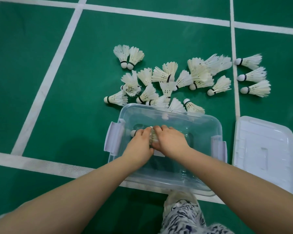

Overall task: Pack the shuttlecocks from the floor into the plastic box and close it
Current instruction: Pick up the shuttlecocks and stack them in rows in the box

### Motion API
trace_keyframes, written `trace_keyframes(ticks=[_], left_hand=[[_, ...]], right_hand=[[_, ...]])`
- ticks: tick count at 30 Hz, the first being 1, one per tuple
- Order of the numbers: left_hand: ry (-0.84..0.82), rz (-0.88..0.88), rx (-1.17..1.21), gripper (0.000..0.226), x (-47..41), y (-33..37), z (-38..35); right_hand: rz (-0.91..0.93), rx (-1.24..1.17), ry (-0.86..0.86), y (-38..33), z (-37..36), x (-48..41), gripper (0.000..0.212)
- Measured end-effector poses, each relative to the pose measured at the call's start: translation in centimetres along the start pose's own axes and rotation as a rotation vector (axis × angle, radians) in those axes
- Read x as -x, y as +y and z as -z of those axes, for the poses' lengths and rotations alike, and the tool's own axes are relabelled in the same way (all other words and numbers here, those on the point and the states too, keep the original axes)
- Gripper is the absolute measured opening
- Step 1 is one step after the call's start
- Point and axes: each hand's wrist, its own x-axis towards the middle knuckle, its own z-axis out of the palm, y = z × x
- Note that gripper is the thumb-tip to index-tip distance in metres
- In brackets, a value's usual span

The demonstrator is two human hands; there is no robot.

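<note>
A clear plastic box [208, 130] stands open on the green floor in front of me. Both my hands are down inside it, close together. My left hand [139, 141] and my right hand [169, 141] curl around white feather shuttlecocks [153, 136] at the box's left side; one cork tip pokes out by my left fingers. How many they hold is hidden by the hands. Several more white shuttlecocks [169, 81] lie scattered on the floor just beyond the box. The white lid [264, 152] lies flat to the right of the box.
White court lines [46, 85] cross the green floor. Three shuttlecocks [254, 76] lie right of a vertical line. White latches [113, 139] stick out from the box's left and right sides. My patterned trouser knee [184, 215] is below the box.
</note>
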Motion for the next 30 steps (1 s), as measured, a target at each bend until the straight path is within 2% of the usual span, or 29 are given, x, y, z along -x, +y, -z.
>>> trace_keyframes(ticks=[11,16,24,30], left_hand=[[0.024,-0.006,-0.039,0.067,0.0,-0.4,0.0],[0.017,-0.081,-0.038,0.066,0.3,-0.1,-0.1],[-0.041,-0.026,-0.054,0.072,0.2,0.5,0.3],[0.134,-0.127,-0.033,0.059,0.7,2.8,2.9]], right_hand=[[0.03,-0.233,-0.1,0.2,-0.6,-0.1,0.084],[0.011,-0.25,-0.068,0.4,-0.3,0.4,0.081],[0.021,-0.308,-0.031,0.7,1.3,1.7,0.075],[-0.001,-0.489,0.136,1.3,4.0,4.5,0.066]])
